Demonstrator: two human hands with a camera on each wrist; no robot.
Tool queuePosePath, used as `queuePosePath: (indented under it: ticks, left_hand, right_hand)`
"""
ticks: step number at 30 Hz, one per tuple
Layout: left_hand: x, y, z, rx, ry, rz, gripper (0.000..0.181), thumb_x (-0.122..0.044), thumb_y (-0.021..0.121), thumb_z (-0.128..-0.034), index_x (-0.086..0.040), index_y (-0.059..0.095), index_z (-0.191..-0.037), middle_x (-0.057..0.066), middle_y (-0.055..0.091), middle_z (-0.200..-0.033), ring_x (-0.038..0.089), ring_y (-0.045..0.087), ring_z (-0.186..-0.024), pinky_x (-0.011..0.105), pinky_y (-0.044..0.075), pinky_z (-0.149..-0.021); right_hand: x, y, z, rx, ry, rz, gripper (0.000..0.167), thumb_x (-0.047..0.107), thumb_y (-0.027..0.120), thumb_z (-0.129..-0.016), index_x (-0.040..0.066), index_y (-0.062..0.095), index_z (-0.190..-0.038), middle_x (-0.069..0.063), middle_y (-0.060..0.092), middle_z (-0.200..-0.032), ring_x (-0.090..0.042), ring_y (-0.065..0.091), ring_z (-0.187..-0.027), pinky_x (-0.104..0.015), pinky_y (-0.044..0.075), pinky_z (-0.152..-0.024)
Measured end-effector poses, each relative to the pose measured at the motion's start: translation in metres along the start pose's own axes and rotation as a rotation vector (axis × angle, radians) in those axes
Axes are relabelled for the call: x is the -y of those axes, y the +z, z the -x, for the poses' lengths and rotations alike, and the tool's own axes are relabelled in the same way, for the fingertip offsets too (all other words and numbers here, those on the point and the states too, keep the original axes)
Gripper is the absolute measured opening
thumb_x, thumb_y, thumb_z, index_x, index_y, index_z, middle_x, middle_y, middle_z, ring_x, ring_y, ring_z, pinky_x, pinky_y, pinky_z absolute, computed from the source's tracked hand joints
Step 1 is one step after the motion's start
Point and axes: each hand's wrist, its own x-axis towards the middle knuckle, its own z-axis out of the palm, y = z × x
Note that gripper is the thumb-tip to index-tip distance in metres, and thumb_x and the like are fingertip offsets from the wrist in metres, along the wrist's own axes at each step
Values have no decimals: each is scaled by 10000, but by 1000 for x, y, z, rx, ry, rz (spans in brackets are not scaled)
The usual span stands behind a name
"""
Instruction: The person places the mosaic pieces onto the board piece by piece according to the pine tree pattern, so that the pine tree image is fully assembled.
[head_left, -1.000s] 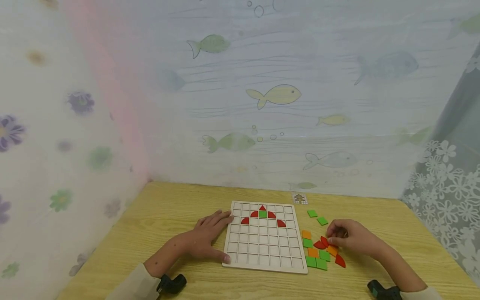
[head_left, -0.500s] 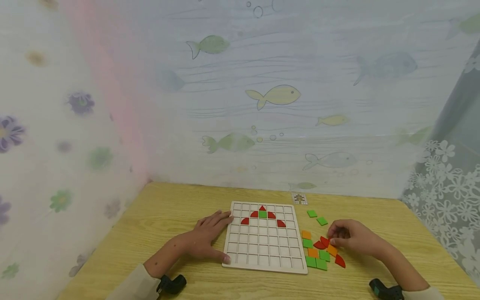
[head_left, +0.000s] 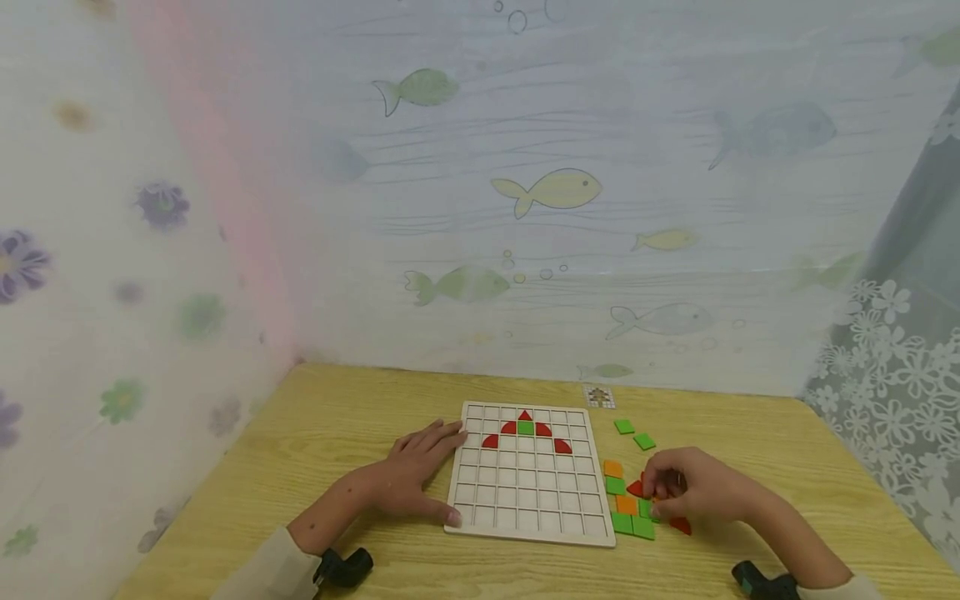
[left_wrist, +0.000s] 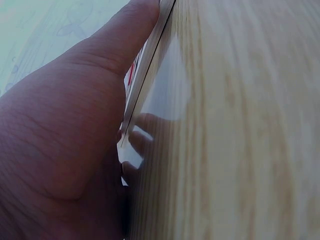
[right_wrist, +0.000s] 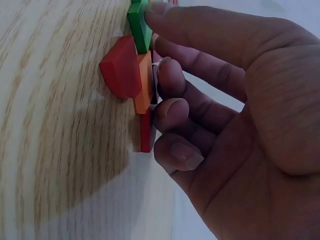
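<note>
Green tile [head_left: 645, 507] at lower right of the head frame, at the thumb tip of the nearer right hand [head_left: 701, 483], fingers [right_wrist: 171, 111] half-curled, hold unclear; left hand [head_left: 408, 477] spread against board [head_left: 527, 479].

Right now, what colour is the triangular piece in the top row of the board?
The triangular piece is red; it shows best in the head view.

Soft head-view light, dimmer wrist views, glare on the tabletop [left_wrist: 240, 150]
</note>
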Motion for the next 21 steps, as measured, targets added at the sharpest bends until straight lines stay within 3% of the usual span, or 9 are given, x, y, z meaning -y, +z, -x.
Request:
queuePosePath:
  ticks: [5,12,21]
  left_hand:
    - [-2,-1,0,-2,0,-6,1167,-774,722,-854,-204,189,-1722,43,97,-1789,366,23,-1645,696,154,-1216]
    - [-3,-1,0,-7,1,-4,1160,-750,737,-860,-182,202,-1718,65,108,-1786,383,36,-1642,704,162,-1210]
    - [-2,-1,1,-3,-2,2,1174,-787,714,-850,-210,184,-1724,30,103,-1790,353,15,-1647,694,150,-1219]
  right_hand:
    - [7,2,-1,11,-9,34,126,113,806,-949,100,700,-1016,-8,624,-862,-94,534,-693,-267,475,-603]
    - [21,8,-8,4,21,192,193,95,825,-874,148,658,-954,51,581,-854,-44,495,-740,-255,439,-632]
    - [22,8,-7,13,8,150,222,122,844,-893,148,640,-975,32,647,-959,-78,503,-710,-254,449,-620]
